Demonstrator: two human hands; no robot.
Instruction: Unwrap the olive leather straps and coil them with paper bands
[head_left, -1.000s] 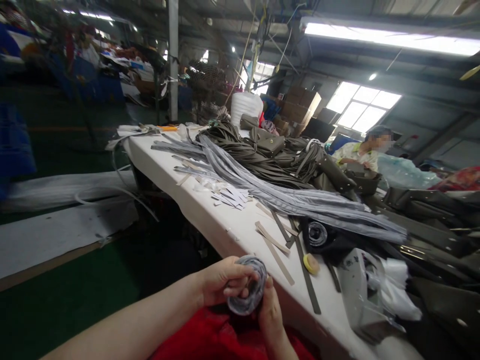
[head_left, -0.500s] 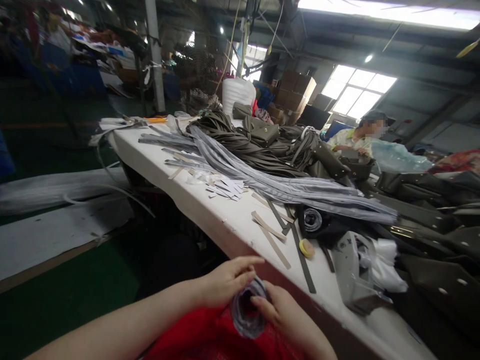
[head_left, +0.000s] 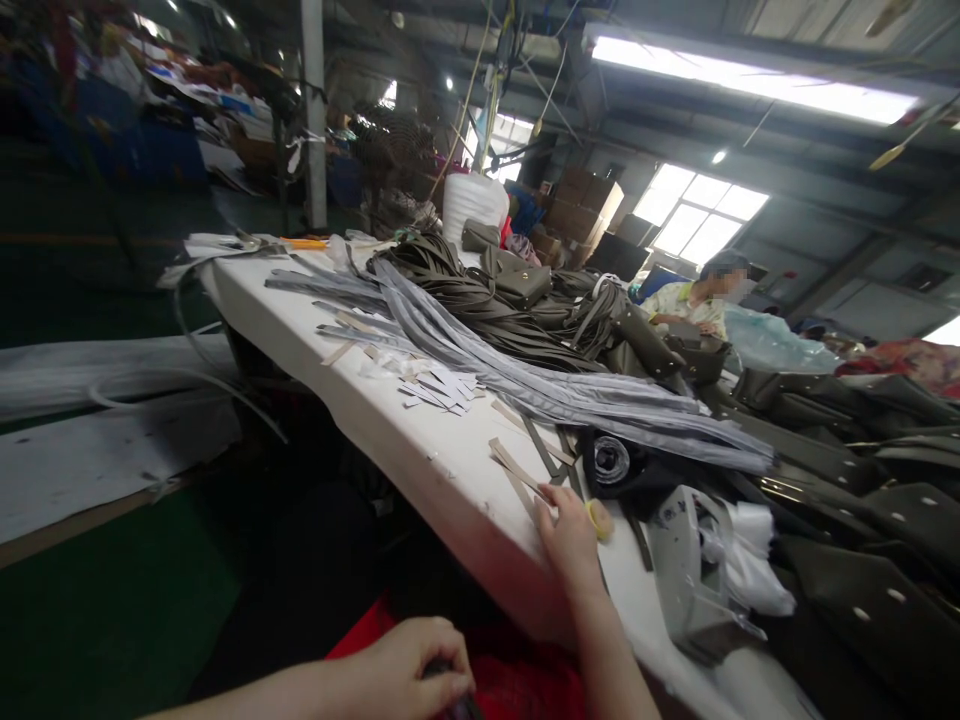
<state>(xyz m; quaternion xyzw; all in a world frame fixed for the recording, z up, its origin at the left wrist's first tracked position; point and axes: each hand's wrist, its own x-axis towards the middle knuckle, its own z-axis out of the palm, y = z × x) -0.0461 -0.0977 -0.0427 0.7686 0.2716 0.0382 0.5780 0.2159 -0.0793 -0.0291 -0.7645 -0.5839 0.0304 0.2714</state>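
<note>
My left hand (head_left: 431, 660) is low in front of the red clothing on my lap, fingers wrapped round a rolled grey strip (head_left: 459, 708). Only a dark bit of that roll shows; the hand covers most of it. At the table's near edge, my right hand (head_left: 568, 535) has its thumb and fingertips closed on the end of a tan strip (head_left: 511, 462). A yellow tape roll (head_left: 600, 520) lies right beside this hand. Dark olive strips (head_left: 541, 447) lie just beyond the fingers.
Long grey strips (head_left: 555, 385) run across the white table (head_left: 375, 430), near small white paper pieces (head_left: 442, 390). To the right stand a tape dispenser (head_left: 686, 560) and a dark roll (head_left: 611, 460). Olive bags (head_left: 892, 520) pile up there. A person (head_left: 694, 305) sits across the table.
My right hand has let go of the grey roll and moved up and forward to the tan strip. My left hand has moved lower, keeping the roll. The view has shifted slightly.
</note>
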